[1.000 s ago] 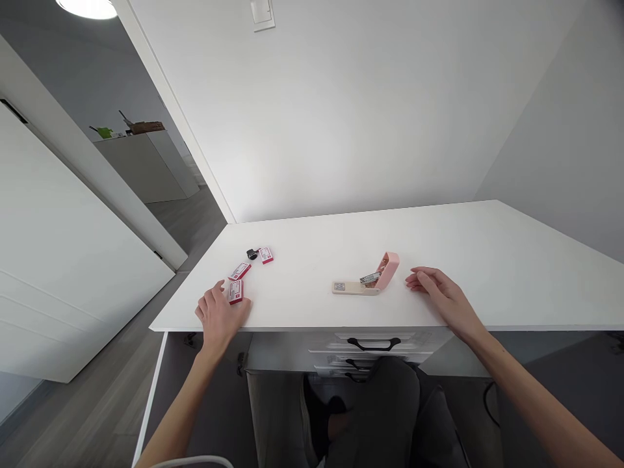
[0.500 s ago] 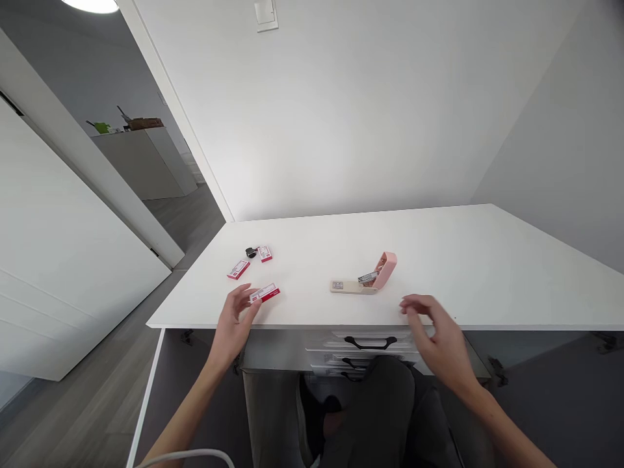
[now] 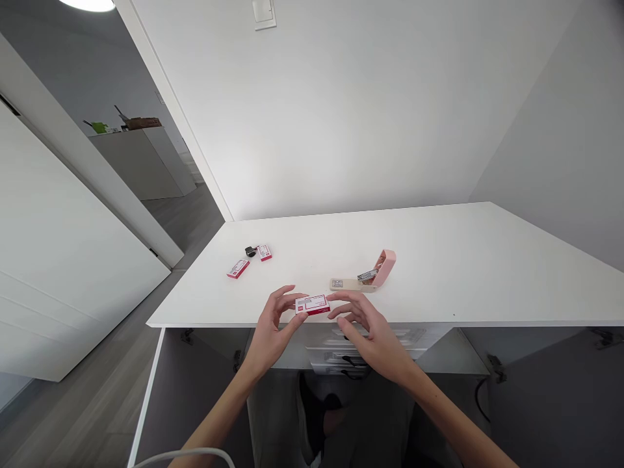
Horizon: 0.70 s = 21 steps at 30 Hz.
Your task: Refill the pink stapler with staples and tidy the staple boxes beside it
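A white cord (image 3: 190, 453) bends at the bottom L, & a dark shoe (image 3: 308, 416) shows under the desk (image 3: 453, 260), nr the drawers (image 3: 336, 356). L hand (image 3: 270, 328) is part closed: thumb in front, fingers behind, w/ the L end of a red & white box (image 3: 312, 303) b/w them. The box is over the desk nr its front edge; can't tell if it's off the top. R hand (image 3: 368, 328) is half open, fingers bent, tips at the box's R end; can't tell if they touch it.

Just past R hand, the stapler (image 3: 384, 270) lies open: tan base flat, pointing L, pink top up, metal bit sticking up b/w. Farther L is a 2nd box (image 3: 238, 268), flat & turned a bit. Past it is a 3rd box (image 3: 264, 253), w/ a small black thing (image 3: 250, 251) at its L side; too small to tell what. Behind is a white wall (image 3: 341, 130) w/ a switch (image 3: 263, 12).
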### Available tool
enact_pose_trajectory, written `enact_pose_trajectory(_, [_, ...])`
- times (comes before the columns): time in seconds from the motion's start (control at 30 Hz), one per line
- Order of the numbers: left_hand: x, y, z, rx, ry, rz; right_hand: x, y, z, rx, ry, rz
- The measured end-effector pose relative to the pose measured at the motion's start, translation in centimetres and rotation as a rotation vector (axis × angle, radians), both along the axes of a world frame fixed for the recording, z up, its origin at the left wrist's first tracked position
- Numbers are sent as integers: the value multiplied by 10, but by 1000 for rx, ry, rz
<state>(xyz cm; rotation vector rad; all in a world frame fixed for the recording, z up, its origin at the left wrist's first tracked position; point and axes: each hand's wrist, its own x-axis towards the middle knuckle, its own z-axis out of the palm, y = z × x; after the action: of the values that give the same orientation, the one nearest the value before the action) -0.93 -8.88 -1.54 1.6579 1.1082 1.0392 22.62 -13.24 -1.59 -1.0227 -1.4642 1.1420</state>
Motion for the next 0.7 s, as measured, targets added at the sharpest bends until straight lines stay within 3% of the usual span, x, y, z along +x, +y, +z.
enact_pose_trajectory(0.13, [-2,4,-3,13,-33,30,-5,6,-2,-7,83,-53])
enact_pose_trajectory(0.47, [-6,17,-6,58,-2,7,-17,26,-14,-69,163,38])
enact_pose_trajectory(0.7, [-18,38,-12,121,153,20,-45,60,-27,-106,193,-206])
